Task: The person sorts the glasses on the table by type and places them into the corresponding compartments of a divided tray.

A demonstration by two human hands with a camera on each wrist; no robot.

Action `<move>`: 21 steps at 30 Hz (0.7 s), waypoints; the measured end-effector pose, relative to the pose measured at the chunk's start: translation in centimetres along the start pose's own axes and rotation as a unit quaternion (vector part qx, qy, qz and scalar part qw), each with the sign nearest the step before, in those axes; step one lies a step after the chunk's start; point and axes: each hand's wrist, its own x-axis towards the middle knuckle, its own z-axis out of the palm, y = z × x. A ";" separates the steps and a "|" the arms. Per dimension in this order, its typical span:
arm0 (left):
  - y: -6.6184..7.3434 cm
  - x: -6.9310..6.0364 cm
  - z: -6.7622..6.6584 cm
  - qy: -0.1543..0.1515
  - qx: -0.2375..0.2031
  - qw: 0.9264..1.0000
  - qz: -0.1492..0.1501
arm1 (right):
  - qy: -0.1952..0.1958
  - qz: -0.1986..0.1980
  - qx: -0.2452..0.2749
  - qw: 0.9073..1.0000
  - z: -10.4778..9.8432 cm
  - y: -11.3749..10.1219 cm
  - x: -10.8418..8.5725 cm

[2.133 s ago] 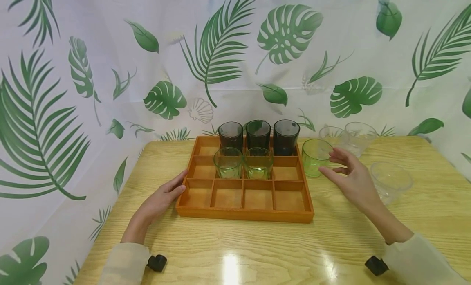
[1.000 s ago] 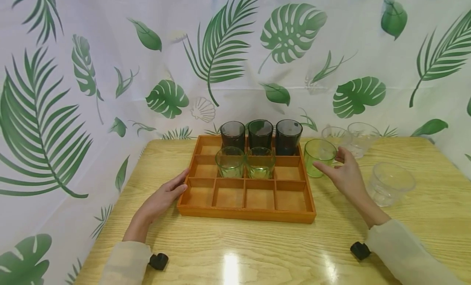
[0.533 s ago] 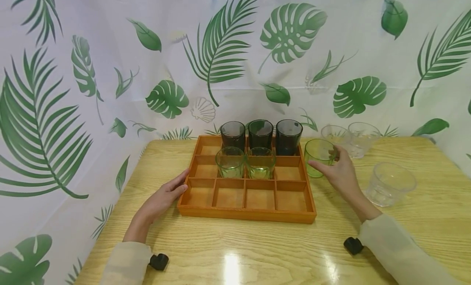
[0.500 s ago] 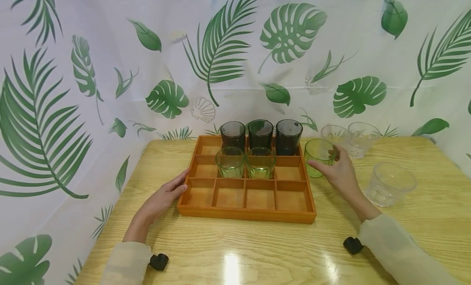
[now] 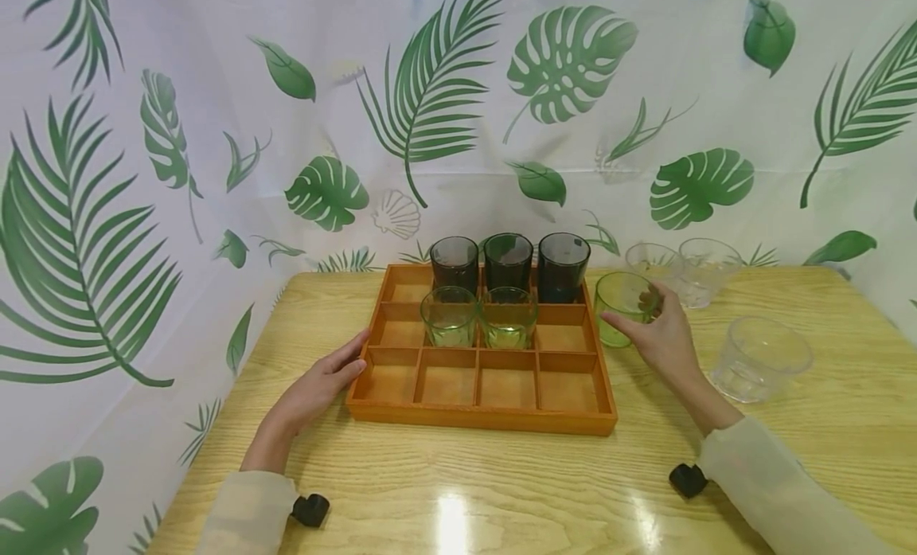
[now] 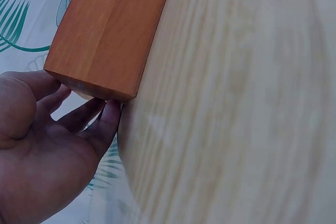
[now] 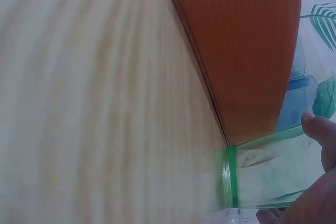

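Observation:
A wooden compartment tray (image 5: 481,417) lies on the table. My left hand (image 5: 311,392) touches its left side; in the left wrist view the fingers of that hand (image 6: 52,156) rest against the wall of the tray (image 6: 113,30). Beside the tray's right side stands a green glass (image 5: 618,304), upright. My right hand (image 5: 666,336) holds it, thumb in front and fingers behind. Close up in the right wrist view, the green glass (image 7: 275,169) is next to the tray (image 7: 244,51). Two green glasses (image 5: 448,320) occupy the middle row, three dark glasses (image 5: 563,264) the back row.
Two clear glasses (image 5: 705,272) stand at the back right. Another clear glass (image 5: 762,360) is to the right of my right forearm. A leaf-print cloth (image 5: 458,101) hangs behind the wooden table (image 5: 401,491).
My right hand has moved a little left onto the green glass, and its thumb and fingers have come round it. My left hand has stayed at the tray's side.

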 end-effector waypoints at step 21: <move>0.1 -0.1 0.1 -0.004 -0.004 1.000 0.000 | 0.005 0.017 -0.005 1.000 -3.1 -1.0 -3.2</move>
